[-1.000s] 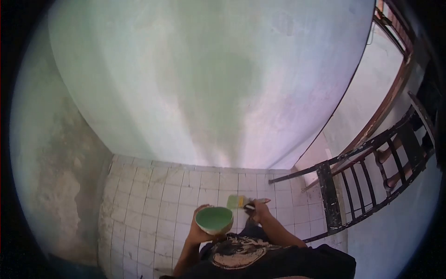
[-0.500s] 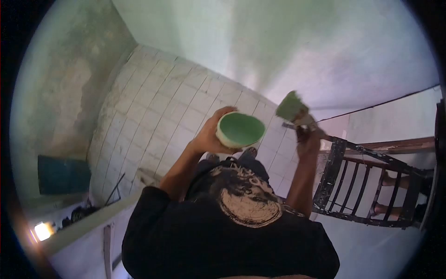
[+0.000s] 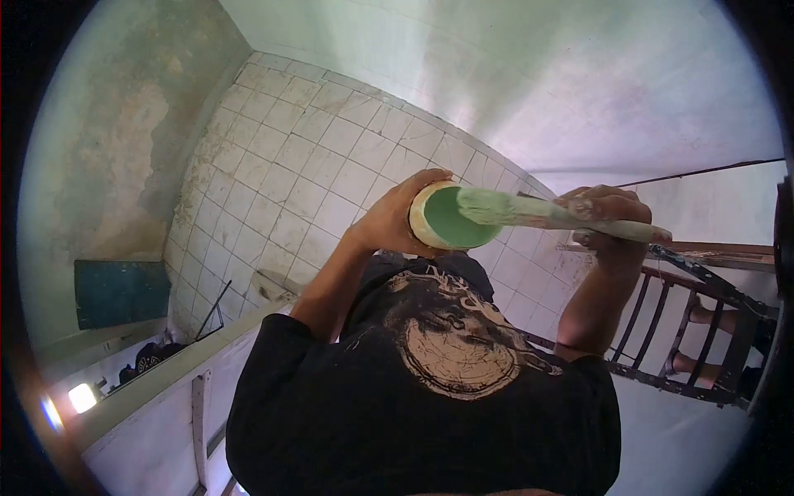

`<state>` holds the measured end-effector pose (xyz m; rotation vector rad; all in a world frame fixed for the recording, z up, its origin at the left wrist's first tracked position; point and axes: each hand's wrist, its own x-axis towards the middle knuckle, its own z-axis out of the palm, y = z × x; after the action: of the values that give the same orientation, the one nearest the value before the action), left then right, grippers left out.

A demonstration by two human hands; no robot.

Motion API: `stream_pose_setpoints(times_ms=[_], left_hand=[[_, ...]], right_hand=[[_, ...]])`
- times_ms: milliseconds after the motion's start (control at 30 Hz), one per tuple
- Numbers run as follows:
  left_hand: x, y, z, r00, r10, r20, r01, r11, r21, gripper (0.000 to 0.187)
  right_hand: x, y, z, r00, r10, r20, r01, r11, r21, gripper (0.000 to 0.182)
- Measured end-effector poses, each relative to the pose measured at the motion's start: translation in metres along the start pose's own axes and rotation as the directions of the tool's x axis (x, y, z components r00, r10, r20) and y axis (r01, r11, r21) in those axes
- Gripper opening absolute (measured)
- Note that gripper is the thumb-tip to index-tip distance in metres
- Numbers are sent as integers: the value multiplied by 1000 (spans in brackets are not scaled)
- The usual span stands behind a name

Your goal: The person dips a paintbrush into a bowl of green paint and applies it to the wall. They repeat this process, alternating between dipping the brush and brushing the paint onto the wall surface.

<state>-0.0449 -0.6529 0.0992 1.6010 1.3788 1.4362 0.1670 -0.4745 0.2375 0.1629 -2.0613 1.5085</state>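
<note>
Green paint lies inside a pale round paint container [image 3: 420,217], which my left hand [image 3: 395,213] grips around its side. The container leans so that its opening shows. My right hand [image 3: 610,217] is closed on the handle of a paintbrush [image 3: 529,212]. Thick light-green paint coats the bristles, and the brush lies nearly level with its tip over the container's opening. Whether the bristles touch the rim cannot be told.
A partly painted wall [image 3: 529,91] rises ahead, above a tiled floor [image 3: 306,149]. Dark metal bars [image 3: 653,331] stand at the right, with another person's legs [image 3: 707,372] behind them. On the left are a patchy wall [image 3: 124,124], a teal panel [image 3: 122,293] and a bright lamp [image 3: 83,398].
My right hand has brought the paintbrush from beside the wall to the container, turning its bristles leftward. My left hand and the container have shifted slightly right in view.
</note>
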Motion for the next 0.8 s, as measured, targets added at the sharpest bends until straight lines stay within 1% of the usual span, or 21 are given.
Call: stream_pose_setpoints(times_ms=[33,67,133,167,233,267,333,367,433,533,667,733,800], left_hand=[[-2,0,1,1000,-19,7,19,1000,-4,104],[-3,-1,2,1000,-20,8,20,1000,-4,104],[-5,-1,3,1000,-28,-8,28,1000,-2,103],[-5,0,3,1000,-25,-10,25,1000,2,103],[-6,5,3,999,-44,-2,44,999,22,99],[-7,7,2,999,-43,-3,43,999,25,99],[-9,10,2,995,-95,14,94,994,46,96],[-9,10,3,996,-93,15,93,995,48,96],[-11,10,4,997,-75,-2,74,996,58,94],[-7,15,8,998,-68,-17,69,995,72,95],[-9,15,9,999,-19,-35,23,992,124,94],[-10,17,7,999,-44,7,43,994,100,92],[-12,18,5,999,-45,5,45,995,94,92]], right_hand=[[5,-2,3,997,10,81,-3,996,-92,26],[10,-4,7,997,11,79,-4,996,-91,26],[18,-7,12,972,38,233,9,980,-197,24],[21,-7,13,972,33,235,14,980,-197,24],[26,-8,15,952,50,301,31,966,-258,24],[28,-9,17,952,47,302,34,966,-258,24],[32,-13,23,929,156,337,-63,961,-270,21],[34,-14,27,929,153,336,-61,961,-271,21],[38,-16,32,886,204,416,-74,949,-307,26],[35,-12,30,912,157,378,-41,954,-298,24],[39,-13,37,904,147,401,-24,955,-296,24],[40,-18,37,885,202,420,-47,935,-351,23],[42,-17,39,883,202,422,-47,936,-349,24]])
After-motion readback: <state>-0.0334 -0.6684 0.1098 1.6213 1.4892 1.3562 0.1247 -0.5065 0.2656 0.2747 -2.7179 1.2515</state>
